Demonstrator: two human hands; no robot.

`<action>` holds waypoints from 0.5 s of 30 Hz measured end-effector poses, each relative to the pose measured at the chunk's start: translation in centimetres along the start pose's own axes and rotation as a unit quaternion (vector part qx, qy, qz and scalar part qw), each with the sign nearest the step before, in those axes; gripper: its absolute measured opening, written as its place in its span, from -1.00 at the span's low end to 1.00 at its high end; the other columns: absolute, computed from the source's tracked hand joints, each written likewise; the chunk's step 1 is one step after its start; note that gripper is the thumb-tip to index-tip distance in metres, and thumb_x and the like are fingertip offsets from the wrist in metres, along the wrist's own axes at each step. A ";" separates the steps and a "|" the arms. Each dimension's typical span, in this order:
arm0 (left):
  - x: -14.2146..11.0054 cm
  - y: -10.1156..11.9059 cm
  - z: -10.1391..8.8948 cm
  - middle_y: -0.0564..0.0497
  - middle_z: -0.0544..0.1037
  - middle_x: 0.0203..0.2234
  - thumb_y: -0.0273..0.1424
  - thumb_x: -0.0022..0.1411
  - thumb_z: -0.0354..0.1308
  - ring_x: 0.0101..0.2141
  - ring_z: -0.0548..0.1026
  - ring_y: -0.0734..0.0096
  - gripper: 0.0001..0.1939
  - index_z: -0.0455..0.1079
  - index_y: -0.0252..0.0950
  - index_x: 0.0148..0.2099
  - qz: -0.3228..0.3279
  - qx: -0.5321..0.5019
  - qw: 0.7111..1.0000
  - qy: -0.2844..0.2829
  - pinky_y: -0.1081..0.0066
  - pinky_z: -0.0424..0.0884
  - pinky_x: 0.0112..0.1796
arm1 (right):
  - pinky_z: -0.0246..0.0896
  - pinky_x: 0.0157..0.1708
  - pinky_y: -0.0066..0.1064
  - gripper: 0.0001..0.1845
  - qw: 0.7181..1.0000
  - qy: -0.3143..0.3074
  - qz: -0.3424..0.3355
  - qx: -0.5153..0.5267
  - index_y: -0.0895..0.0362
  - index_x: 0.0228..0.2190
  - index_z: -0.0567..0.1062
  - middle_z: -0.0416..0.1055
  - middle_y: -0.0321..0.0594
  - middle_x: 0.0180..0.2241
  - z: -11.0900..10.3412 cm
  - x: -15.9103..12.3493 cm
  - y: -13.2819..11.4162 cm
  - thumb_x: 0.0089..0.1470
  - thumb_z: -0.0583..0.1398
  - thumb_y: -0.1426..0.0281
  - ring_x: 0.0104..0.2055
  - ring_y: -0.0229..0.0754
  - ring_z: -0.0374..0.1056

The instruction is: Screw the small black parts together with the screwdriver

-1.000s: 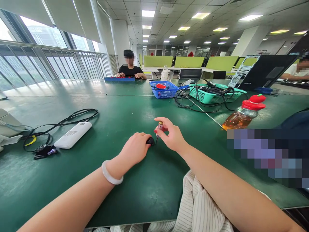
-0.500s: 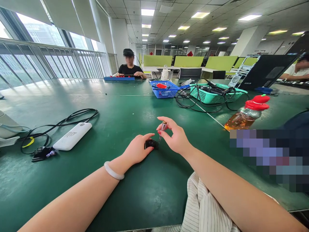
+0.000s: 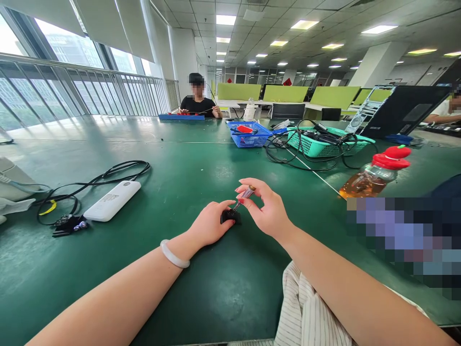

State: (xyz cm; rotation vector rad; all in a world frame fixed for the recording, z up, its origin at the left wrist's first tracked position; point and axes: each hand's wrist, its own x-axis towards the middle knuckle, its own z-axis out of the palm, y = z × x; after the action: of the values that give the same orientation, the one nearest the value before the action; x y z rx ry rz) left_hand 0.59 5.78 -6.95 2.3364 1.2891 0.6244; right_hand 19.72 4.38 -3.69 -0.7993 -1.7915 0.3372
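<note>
My left hand [image 3: 210, 223] grips a small black part [image 3: 230, 216] between thumb and fingers, low on the green table [image 3: 230, 283]. Its exact kind is too small to make out. In my right hand [image 3: 268, 209] a screwdriver [image 3: 247, 193] is pinched between thumb and fingertips. The handle is clear with a brownish end and leans up to the right, while the shaft slants down to the left. The tip meets the top of the black part or lies just at it; I cannot tell whether it sits in a screw.
Left lie a white power bank [image 3: 113, 201] and a looped black cable [image 3: 126, 166]. Ahead stand a blue basket [image 3: 251, 140] and a green basket [image 3: 317, 150] with cables. A red-lidded bottle [image 3: 370, 178] is at right. A person [image 3: 198, 103] sits across the table.
The screwdriver has gone from nearly upright beside the black part to a slant over its top. My right hand has shifted slightly. The whole view has moved a little.
</note>
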 end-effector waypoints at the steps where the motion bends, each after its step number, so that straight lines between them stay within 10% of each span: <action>1: 0.0 0.0 0.0 -0.11 0.65 -0.07 -0.40 0.25 0.22 -0.02 0.54 0.05 -0.49 0.40 -0.23 0.25 0.002 0.001 1.000 -0.003 0.09 0.47 0.05 | 0.56 -0.05 -0.24 -0.63 1.000 -0.003 -0.003 0.000 -0.06 0.04 0.45 0.63 -0.27 -0.14 0.0 0.0 0.0 0.22 0.21 0.48 -0.17 -0.20 0.58; 15: 0.3 -0.8 0.8 -0.04 0.60 -0.34 -0.43 0.30 0.17 -0.29 0.53 0.23 -0.93 0.48 -0.28 -0.24 0.053 -0.002 0.998 0.037 0.26 0.45 -0.22 | 0.41 0.10 -0.18 -0.49 0.960 -0.111 -0.230 -0.116 -0.06 0.08 0.44 0.66 -0.31 -0.12 -0.1 0.0 -1.8 0.19 0.11 0.65 -0.14 -0.25 0.57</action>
State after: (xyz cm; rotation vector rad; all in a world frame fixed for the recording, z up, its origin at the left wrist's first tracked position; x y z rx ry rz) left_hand 0.62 6.30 -7.98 2.4106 1.1994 0.7530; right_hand 19.20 3.05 -2.62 -0.4907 -2.1919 -0.0973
